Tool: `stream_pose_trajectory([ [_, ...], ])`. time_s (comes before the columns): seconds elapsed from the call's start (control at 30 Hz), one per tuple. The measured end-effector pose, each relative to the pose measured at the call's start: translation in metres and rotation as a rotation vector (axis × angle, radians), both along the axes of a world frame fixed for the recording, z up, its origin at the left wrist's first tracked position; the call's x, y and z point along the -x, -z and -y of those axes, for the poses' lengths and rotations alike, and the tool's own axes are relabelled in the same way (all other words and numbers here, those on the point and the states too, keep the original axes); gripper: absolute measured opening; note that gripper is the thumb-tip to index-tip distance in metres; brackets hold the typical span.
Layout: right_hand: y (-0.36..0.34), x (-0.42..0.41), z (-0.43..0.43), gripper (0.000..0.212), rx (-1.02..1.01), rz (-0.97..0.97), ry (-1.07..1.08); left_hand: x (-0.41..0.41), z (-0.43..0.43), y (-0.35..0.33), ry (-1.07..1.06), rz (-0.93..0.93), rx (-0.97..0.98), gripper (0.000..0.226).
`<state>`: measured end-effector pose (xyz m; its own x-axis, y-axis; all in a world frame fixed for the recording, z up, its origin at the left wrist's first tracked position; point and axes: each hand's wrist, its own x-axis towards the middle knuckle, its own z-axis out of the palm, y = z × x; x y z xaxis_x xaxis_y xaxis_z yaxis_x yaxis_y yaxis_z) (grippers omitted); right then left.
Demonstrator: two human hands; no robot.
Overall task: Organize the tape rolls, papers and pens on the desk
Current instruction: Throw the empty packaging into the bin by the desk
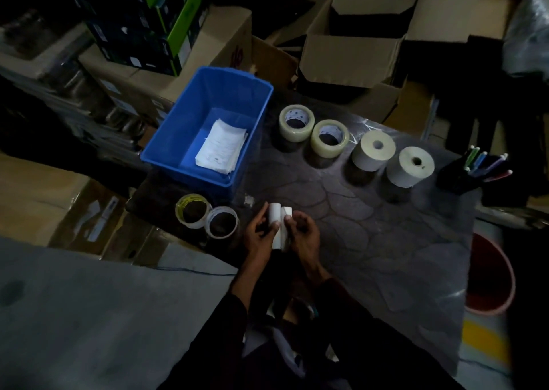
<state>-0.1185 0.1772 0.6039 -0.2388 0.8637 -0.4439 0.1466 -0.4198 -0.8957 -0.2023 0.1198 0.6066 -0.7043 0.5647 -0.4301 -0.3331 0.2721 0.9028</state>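
Dimly, L hand (260, 235), R hand (306, 235) grip white rolls (274, 215), partly hidden

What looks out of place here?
Yellowish tape roll and clear tape roll sit near the front-left edge of the desk, apart from the back row. A white scrap lies loose by the blue bin.

Two white rolls (275, 224) held by left hand (260, 236) and right hand (306, 235); papers (221, 148) lie in blue bin (184, 122).

Dim, underexposed scene with dark, soft edges.
Glare glints on the plastic-covered desk (386, 241); wide-angle lens bends the borders.
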Motion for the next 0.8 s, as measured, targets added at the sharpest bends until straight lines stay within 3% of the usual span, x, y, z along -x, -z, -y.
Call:
stream_pose_trajectory([
  [0.2, -0.060, -0.032, -0.051, 0.012, -0.067, -0.221, 0.173, -0.025, -0.064, -0.046, 0.129, 0.015, -0.168, 0.057],
  [0.43, -0.104, -0.108, -0.104, 0.027, -0.063, -0.407, 0.441, -0.100, -0.130, -0.091, 0.309, 0.102, -0.345, 0.048],
  [0.8, -0.086, -0.277, -0.154, 0.021, -0.122, -0.287, 0.708, -0.256, -0.204, -0.083, 0.605, 0.045, -0.277, 0.052],
])
